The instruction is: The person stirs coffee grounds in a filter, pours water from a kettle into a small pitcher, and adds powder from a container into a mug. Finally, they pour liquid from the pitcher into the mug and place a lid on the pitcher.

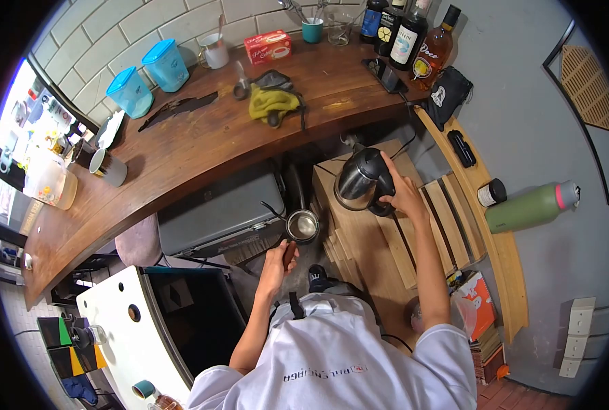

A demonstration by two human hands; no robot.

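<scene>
My left hand (280, 265) is closed around the brown handle of a small open-topped gooseneck kettle (303, 225), its thin dark spout reaching up and to the left. The pale metal inside of this kettle shows from above. My right hand (405, 195) grips the black handle of a steel and black electric kettle (356, 179). This kettle overlaps the wooden slatted bench (366, 242) in view, to the right of the gooseneck kettle. A gap separates the two vessels.
A curved wooden counter (202, 143) spans the space ahead, bearing a yellow-grey cloth (273, 106), a red box (268, 46) and several bottles (407, 44). Below it sits a grey case (219, 205). A green flask (531, 208) lies on the right ledge; a white cabinet (116, 318) stands left.
</scene>
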